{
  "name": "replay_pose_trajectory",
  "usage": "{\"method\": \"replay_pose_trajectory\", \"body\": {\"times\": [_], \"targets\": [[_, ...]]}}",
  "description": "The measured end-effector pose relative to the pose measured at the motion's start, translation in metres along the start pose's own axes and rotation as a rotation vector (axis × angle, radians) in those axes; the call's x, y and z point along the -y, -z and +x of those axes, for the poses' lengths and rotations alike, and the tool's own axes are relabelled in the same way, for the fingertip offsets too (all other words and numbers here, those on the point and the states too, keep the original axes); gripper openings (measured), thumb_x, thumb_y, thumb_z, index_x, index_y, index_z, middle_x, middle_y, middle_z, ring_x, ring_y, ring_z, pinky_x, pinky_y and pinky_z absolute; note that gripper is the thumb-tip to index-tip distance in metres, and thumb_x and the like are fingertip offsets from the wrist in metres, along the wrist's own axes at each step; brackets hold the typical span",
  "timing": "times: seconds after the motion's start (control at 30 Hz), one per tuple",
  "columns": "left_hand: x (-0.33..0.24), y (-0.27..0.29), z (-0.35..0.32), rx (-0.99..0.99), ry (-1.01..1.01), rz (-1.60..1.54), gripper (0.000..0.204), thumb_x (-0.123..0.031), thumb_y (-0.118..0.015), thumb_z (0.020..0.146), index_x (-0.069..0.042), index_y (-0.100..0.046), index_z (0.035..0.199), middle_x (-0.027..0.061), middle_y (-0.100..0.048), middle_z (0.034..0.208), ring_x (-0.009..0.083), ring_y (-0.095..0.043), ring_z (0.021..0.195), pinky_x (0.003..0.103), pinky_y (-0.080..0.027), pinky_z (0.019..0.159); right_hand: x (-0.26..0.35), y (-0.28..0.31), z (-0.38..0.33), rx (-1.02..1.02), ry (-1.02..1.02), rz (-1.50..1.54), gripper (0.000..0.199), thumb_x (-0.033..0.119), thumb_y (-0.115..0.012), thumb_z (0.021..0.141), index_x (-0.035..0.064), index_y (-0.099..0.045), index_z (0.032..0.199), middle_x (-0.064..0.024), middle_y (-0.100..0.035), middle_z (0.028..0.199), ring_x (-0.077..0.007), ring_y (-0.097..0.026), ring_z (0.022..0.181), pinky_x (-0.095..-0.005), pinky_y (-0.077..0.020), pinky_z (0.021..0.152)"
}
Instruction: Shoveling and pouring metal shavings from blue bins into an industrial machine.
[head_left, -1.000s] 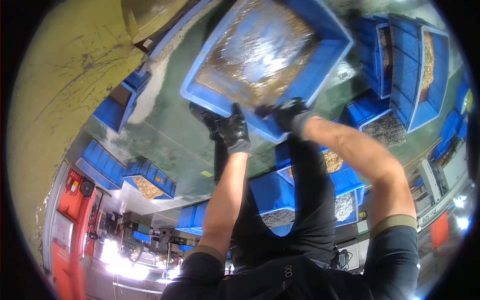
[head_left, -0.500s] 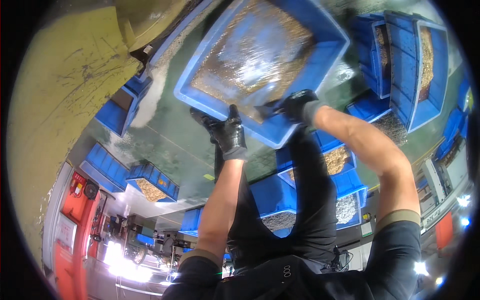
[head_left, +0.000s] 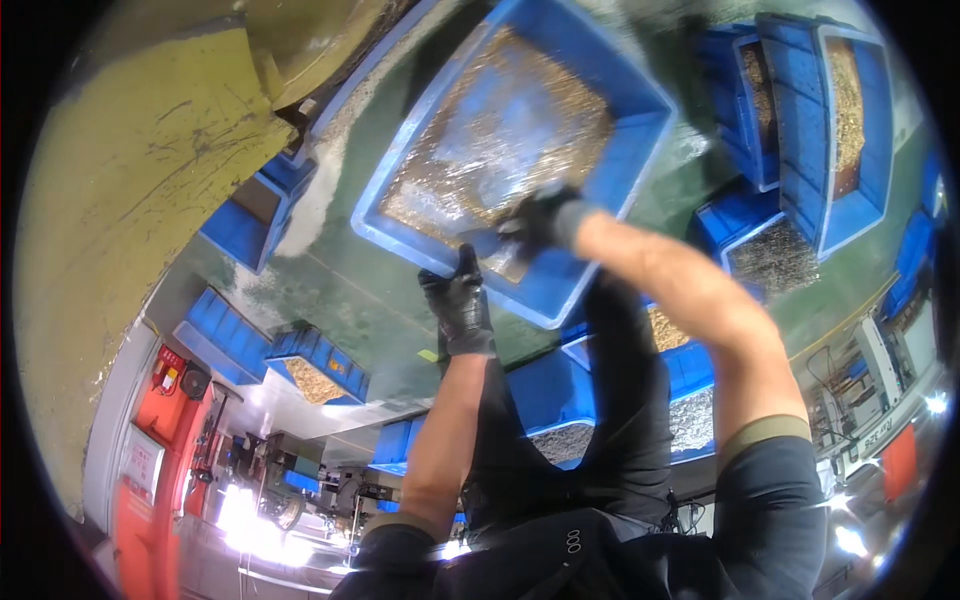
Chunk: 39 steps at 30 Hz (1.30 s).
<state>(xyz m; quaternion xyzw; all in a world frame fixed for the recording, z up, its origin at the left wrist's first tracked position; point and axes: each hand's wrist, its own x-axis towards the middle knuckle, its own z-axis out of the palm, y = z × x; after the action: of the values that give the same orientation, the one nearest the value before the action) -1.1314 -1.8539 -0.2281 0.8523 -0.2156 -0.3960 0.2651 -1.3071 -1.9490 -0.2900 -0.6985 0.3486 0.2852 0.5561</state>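
A large blue plastic bin [head_left: 625, 165] is tilted in front of me. Small shiny gold-coloured pieces [head_left: 555, 105] are spread over its inside. My left hand [head_left: 462, 305], in a black glove, grips the near rim, thumb over the edge and fingers partly hidden below it. Inside the bin, near that rim, my right hand [head_left: 545, 220], also black-gloved and blurred, is closed on a flat, dark, blade-like tool [head_left: 484, 243]. The blade reaches left toward my left thumb; its handle is hidden in the glove.
Blue bins [head_left: 800, 120] with gold pieces stand at the right, beside one of silvery bits [head_left: 775, 255]. More bins [head_left: 550, 395] are around my legs, others [head_left: 220, 335] at the left. A scratched yellow-green machine panel [head_left: 190, 150] fills the upper left. The floor [head_left: 350, 290] is green.
My right hand has moved left and slightly up within the bin, bringing the blade near my left thumb. The left hand has gone slightly down with the near rim.
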Motion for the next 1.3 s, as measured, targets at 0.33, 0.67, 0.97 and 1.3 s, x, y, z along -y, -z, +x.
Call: {"method": "replay_pose_trajectory", "body": {"times": [0.33, 0.67, 0.97, 1.3], "targets": [[-0.026, 0.004, -0.013, 0.034, -0.009, 0.163, 0.032, -0.021, -0.075, 0.081, 0.003, -0.057, 0.089, 0.0096, -0.064, 0.079, 0.0183, -0.056, 0.069, 0.036, -0.046, 0.067, -0.045, 0.026, -0.032, -0.016, -0.113, 0.113, 0.062, 0.067, -0.048, 0.083, 0.013, -0.069, 0.103, -0.0162, -0.064, 0.113, -0.0297, -0.059, 0.109, -0.0382, -0.0445, 0.093], [-0.025, 0.004, -0.021, 0.05, 0.001, 0.011, 0.021, -0.013, -0.072, 0.083, 0.004, -0.059, 0.087, 0.0077, -0.063, 0.078, 0.0148, -0.052, 0.068, 0.035, -0.043, 0.063, -0.103, 0.018, -0.033, -0.273, -0.205, 0.098, 0.056, 0.063, -0.055, 0.079, 0.0147, -0.071, 0.102, -0.0161, -0.067, 0.105, -0.0305, -0.064, 0.101, -0.0394, -0.048, 0.09], [0.0, 0.008, -0.018, 0.048, 0.325, -0.453, 0.018, -0.009, -0.07, 0.085, 0.003, -0.059, 0.093, 0.0082, -0.064, 0.085, 0.016, -0.056, 0.073, 0.033, -0.046, 0.069, -0.054, 0.082, -0.001, -0.273, -0.269, 0.042, 0.058, 0.061, -0.064, 0.075, 0.0075, -0.072, 0.094, -0.0145, -0.07, 0.09, -0.0284, -0.068, 0.085, -0.0383, -0.0516, 0.078], [-0.002, 0.004, -0.02, 0.051, -0.078, -0.149, 0.038, -0.02, -0.073, 0.084, 0.004, -0.053, 0.105, 0.0126, -0.064, 0.101, 0.0207, -0.058, 0.087, 0.035, -0.046, 0.078, 0.042, 0.133, 0.025, -0.234, 0.041, 0.085, 0.067, 0.06, -0.059, 0.078, 0.0011, -0.065, 0.11, -0.0206, -0.064, 0.112, -0.0339, -0.062, 0.104, -0.04, -0.0492, 0.089]]}}
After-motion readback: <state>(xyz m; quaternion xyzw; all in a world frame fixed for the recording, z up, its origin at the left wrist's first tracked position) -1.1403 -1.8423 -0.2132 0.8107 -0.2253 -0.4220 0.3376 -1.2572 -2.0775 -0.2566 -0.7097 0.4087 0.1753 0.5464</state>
